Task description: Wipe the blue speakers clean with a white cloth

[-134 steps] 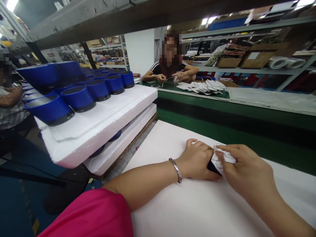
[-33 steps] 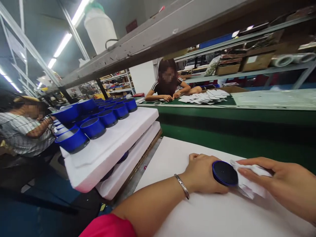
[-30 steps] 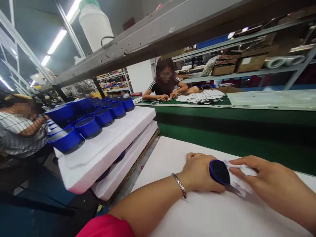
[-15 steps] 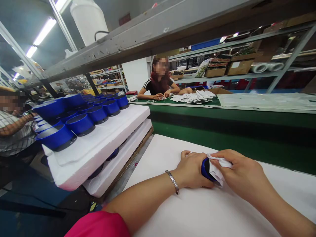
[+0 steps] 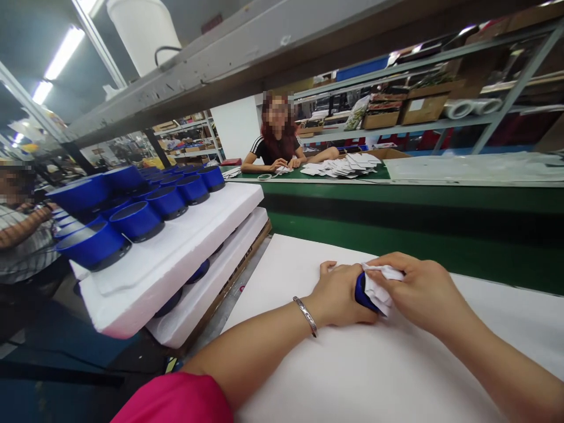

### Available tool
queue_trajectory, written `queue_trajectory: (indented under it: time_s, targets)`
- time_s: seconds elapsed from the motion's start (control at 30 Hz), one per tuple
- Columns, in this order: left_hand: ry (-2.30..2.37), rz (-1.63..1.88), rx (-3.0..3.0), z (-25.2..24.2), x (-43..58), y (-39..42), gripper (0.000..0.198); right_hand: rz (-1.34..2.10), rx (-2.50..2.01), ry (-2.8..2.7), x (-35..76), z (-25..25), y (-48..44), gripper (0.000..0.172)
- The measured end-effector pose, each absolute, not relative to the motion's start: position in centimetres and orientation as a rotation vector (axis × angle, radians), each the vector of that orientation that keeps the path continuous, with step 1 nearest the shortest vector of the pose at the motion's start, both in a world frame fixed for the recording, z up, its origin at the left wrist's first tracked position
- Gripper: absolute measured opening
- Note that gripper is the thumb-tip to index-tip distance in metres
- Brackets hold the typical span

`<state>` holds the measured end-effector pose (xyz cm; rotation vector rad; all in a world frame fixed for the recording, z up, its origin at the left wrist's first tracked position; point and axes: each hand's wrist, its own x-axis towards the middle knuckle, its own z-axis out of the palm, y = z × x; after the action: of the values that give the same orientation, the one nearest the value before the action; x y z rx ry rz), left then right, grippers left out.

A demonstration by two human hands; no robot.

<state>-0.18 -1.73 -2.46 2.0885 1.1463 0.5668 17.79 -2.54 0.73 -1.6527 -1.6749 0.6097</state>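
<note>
My left hand point(image 5: 341, 295), with a silver bracelet at its wrist, is wrapped round a small round blue speaker point(image 5: 360, 292) low over the white work surface point(image 5: 335, 376). Most of the speaker is hidden by my fingers and a cloth. Between the thumb and fingers of my right hand point(image 5: 418, 288) is a crumpled white cloth point(image 5: 379, 296), pressed against the speaker's dark end face. To the left, many similar blue speakers point(image 5: 136, 220) stand in rows on a white foam tray point(image 5: 176, 235).
A second foam tray point(image 5: 211, 282) lies beneath the first. Beyond the work surface runs a green conveyor belt point(image 5: 326, 217). A co-worker point(image 5: 277, 138) sits across it by a pile of white papers point(image 5: 346, 165). A metal beam point(image 5: 229, 64) crosses overhead. Another person point(image 5: 22, 229) is at far left.
The cloth has shifted slightly over the speaker's end and covers more of it. Both hands keep their hold. The whole view has moved a little, and the co-worker's head has turned.
</note>
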Motion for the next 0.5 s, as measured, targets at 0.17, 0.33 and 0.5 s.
queue_trajectory:
  time_s: [0.17, 0.33, 0.5]
  targets:
    - [1.161, 0.539, 2.071, -2.4, -0.1, -1.8, 0.056, 0.794, -1.711, -1.586, 19.4, 0.5, -2.4, 0.04]
    - [1.2, 0.532, 2.064, -2.3, -0.2, -2.0, 0.06, 0.781, -1.651, -1.599, 18.1, 0.6, -1.7, 0.027]
    - [1.183, 0.552, 2.079, -2.5, -0.2, -2.1, 0.057, 0.871, -1.652, -1.539, 18.5, 0.7, -2.0, 0.03]
